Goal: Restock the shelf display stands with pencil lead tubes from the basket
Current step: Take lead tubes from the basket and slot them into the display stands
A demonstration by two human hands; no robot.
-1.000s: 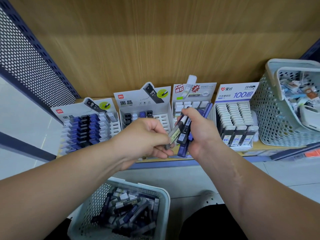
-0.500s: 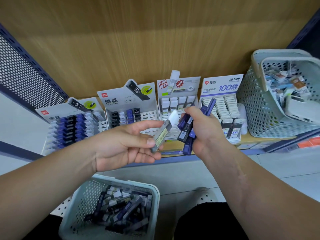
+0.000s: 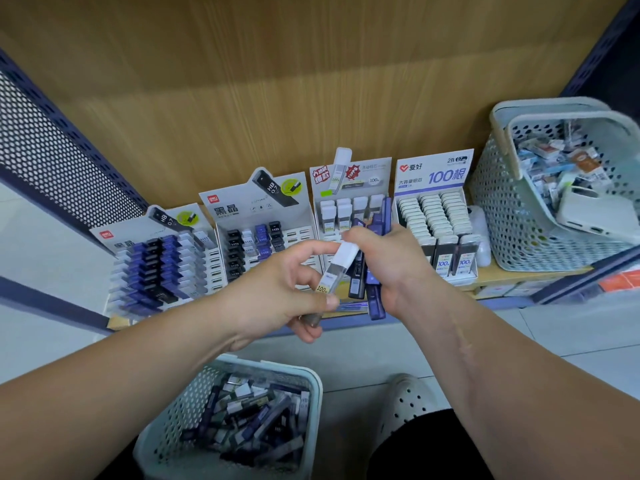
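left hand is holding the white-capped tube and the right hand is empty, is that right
Not quite. The left hand does hold the white-capped tube, but the right hand is not empty: it grips a bunch of blue and dark tubes. The head view shows this.

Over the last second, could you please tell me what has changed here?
The left hand pulled the white-capped lead tube leftward out of the blue tubes and holds it alone. The right hand still grips those; display stands and the floor basket are unmoved.
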